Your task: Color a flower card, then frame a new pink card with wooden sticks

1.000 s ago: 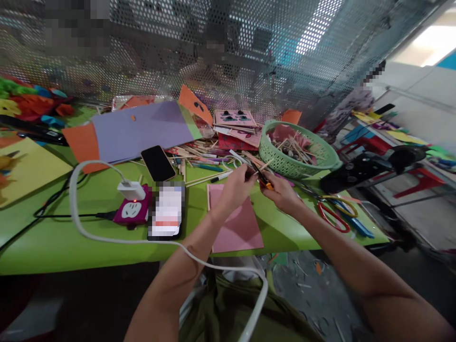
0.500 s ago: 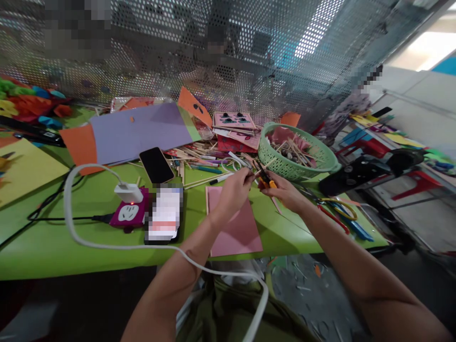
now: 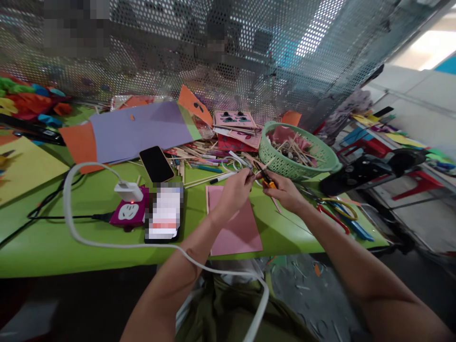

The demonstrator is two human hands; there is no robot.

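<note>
My left hand (image 3: 235, 189) is closed, its thumb and fingers pinching a thin wooden stick (image 3: 269, 164) that points up to the right. My right hand (image 3: 285, 191) wraps round a pair of pliers (image 3: 268, 180) with orange handles and dark jaws. The jaws are up against the stick close to my left fingertips; whether they bite on it is too small to tell. Below both hands lies a pink sheet of card (image 3: 240, 232) with a stick along its left edge. Just beyond my right hand stands a green basket (image 3: 285, 167) with sticks and pebbles in it.
Two phones, one dark (image 3: 156, 164) and one lit (image 3: 164, 213), lie left of the card beside a purple power strip (image 3: 128, 213). A white cable (image 3: 121, 247) loops across my left forearm. Scissors (image 3: 333, 218) lie at the right. Loose sticks and pens lie behind my hands.
My right hand and the pliers have shifted slightly to the right, and the orange handles look closer together. My left hand stays almost in place with the stick.
</note>
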